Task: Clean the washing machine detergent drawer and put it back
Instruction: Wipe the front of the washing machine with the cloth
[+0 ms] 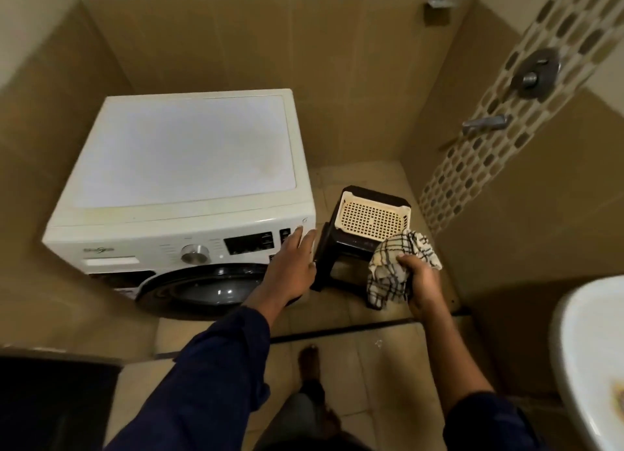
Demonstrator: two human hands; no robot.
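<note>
In a tan-tiled bathroom, the left hand [293,265] rests, fingers [299,238] straight, on the washing machine [185,153] panel; the right hand [422,281] grips a checked cloth [388,275]. The detergent drawer [111,261] sits closed, well left of those fingers: reach across and pull it out squarely.

The left hand [293,263], arm extended and fingers straight, touches the front right corner of the washing machine [189,153]. The right hand [422,281], right of the machine, grips a checked cloth [395,268].
</note>
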